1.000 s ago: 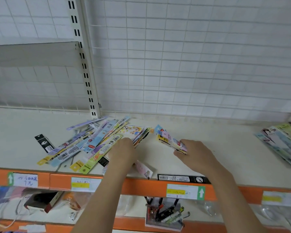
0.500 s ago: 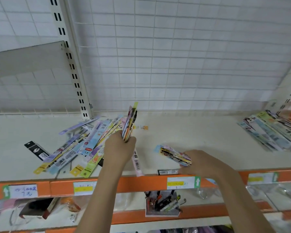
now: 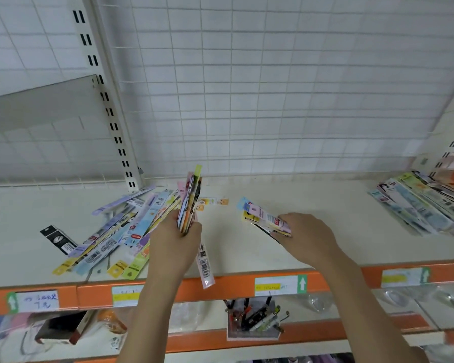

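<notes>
My left hand (image 3: pixel 174 238) grips a bunch of long narrow packets (image 3: pixel 190 199), held upright and on edge above the cream shelf (image 3: pixel 247 247). My right hand (image 3: pixel 308 231) grips a second, flatter bundle of packets (image 3: pixel 264 217) low over the shelf, pointing left. A loose heap of similar colourful packets (image 3: pixel 110 234) lies fanned out on the shelf left of my left hand. One packet with a barcode (image 3: pixel 205 265) hangs over the orange shelf edge below my left hand.
Another row of packets (image 3: pixel 419 205) lies at the right end of the shelf. A black packet (image 3: pixel 59 239) lies far left. A white wire grid (image 3: pixel 273 100) backs the shelf. An orange price rail (image 3: pixel 220 285) fronts it; a pen holder (image 3: pixel 254 320) stands on the shelf below.
My left hand has lifted a bunch of packets off the heap and turned it upright. My right hand keeps its bundle, now a little further from the left hand.
</notes>
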`<act>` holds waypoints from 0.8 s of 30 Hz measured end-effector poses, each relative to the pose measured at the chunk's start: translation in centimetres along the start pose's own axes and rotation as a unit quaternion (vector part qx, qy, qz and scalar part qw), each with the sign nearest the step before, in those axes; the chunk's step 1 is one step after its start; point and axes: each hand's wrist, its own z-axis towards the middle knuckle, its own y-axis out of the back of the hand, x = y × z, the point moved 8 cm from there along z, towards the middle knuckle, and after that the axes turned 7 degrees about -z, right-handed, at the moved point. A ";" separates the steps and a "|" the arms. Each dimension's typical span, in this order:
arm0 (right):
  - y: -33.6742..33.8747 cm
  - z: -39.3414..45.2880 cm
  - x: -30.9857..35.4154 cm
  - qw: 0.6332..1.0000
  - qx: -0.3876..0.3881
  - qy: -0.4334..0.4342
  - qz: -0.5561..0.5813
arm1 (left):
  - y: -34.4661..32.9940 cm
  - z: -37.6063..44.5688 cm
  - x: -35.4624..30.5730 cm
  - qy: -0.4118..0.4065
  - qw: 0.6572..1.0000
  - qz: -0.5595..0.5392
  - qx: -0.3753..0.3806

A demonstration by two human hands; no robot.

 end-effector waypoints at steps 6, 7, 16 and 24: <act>2.1 0.6 -4.1 0.998 -0.052 0.003 0.030 | -3.3 -0.7 -2.2 -0.004 0.999 0.010 -0.034; 2.2 0.8 -5.3 0.998 -0.051 0.007 0.039 | -4.3 -0.9 -2.7 -0.002 0.999 0.010 -0.041; 3.2 2.3 -15.6 0.994 -0.025 0.052 0.092 | -14.6 -3.2 -7.0 0.013 0.997 -0.004 -0.076; 3.6 3.8 -19.8 0.988 -0.058 0.025 0.144 | -18.1 -4.1 -8.0 0.029 0.995 -0.007 -0.091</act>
